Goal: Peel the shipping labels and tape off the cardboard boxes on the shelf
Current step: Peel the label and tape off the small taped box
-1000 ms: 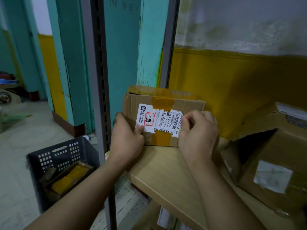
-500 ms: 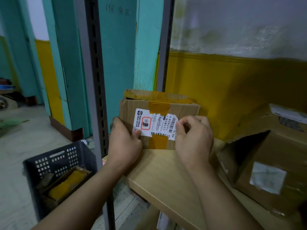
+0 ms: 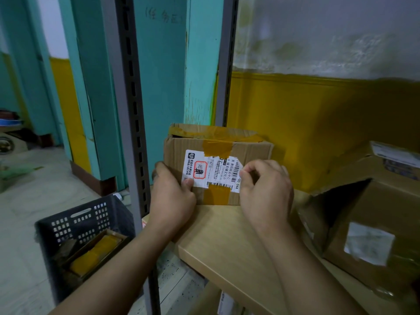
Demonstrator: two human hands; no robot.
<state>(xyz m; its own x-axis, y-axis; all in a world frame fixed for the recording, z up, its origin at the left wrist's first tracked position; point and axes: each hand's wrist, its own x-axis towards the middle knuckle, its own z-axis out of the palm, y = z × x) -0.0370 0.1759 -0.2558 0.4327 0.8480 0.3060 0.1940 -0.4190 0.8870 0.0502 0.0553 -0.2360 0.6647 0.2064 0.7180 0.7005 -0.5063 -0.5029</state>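
Paper label [image 3: 211, 172] looks thin, tear-prone (2 tape patches [image 3: 217, 148] overlap it): right hand [image 3: 266, 194] pinches its right edge, best peeled slowly, while left hand [image 3: 172, 198] grips the box [image 3: 252, 152].

At shelf [image 3: 222, 246] left end: small cardboard box [image 3: 250, 153] upright, brown tape [image 3: 217, 148] across top. On front face, white shipping label [image 3: 211, 171], tape patches over its top and bottom edges. To right, larger cardboard box [image 3: 375, 208] tipped, flap open, faded label [image 3: 368, 243] on side.
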